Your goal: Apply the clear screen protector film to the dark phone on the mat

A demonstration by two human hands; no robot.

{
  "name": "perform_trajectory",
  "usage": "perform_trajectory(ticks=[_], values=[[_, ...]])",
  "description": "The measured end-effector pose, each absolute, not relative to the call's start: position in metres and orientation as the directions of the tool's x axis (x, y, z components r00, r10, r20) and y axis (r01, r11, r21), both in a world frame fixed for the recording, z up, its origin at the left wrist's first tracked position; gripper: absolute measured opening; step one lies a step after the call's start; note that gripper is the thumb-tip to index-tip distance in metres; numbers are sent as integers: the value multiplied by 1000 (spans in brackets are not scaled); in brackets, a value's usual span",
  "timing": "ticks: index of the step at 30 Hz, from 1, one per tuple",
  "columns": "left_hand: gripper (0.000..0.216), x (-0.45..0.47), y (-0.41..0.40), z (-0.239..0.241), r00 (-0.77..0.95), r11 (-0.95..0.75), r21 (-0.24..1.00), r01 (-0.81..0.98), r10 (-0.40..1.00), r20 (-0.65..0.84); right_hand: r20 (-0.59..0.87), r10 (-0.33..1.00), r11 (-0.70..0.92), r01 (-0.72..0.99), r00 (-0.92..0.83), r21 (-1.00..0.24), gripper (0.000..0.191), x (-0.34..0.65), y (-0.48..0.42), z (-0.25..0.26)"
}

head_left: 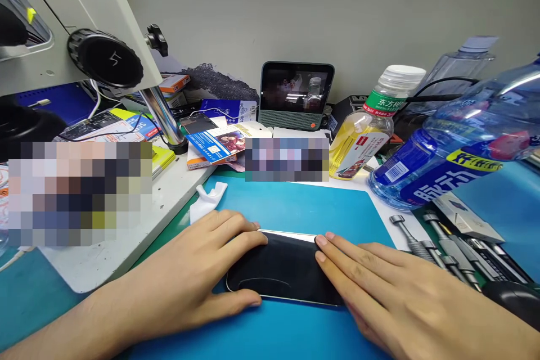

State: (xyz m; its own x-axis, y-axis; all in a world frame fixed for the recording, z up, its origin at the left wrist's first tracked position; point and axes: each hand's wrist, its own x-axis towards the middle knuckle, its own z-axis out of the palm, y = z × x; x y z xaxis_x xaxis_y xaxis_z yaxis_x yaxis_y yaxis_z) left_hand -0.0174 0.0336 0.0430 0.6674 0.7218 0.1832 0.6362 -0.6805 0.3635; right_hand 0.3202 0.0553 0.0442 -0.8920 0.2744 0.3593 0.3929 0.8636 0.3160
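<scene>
A smartphone [280, 267] with a dark, glossy screen lies on a blue mat [291, 326], its long side across my view. A thin white strip shows along its far edge. My left hand [198, 267] grips the left end, thumb at the near edge and fingertips on the far edge. Over the right end lies my right hand [388, 287], its fingers long and close together, the tips at the far right corner. That hand's thumb is hidden, and the hand covers the phone's right end. Beyond my left hand rests a crumpled white piece [208, 199].
A microscope stand [169, 118] on a pale base [105, 261] takes up the left. Behind are boxes and cards [217, 143] and a smart display [297, 93]. On the right stand a tea bottle [365, 129], a large tilted blue-labelled bottle [442, 163] and several screwdrivers [447, 242].
</scene>
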Motion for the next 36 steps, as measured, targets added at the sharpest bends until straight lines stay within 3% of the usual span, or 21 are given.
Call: perform_trajectory(ticks=[10,26,36], values=[[53,-18,33,44,682,-689,340,640,713,163,357,356,878,440,-864,187,47,321,55,52],[57,-17,32,42,687,-693,330,641,710,155,376,376,870,463,-847,172,54,314,55,61],[56,-17,33,45,687,-696,325,640,708,164,387,351,861,456,-853,224,52,314,57,57]])
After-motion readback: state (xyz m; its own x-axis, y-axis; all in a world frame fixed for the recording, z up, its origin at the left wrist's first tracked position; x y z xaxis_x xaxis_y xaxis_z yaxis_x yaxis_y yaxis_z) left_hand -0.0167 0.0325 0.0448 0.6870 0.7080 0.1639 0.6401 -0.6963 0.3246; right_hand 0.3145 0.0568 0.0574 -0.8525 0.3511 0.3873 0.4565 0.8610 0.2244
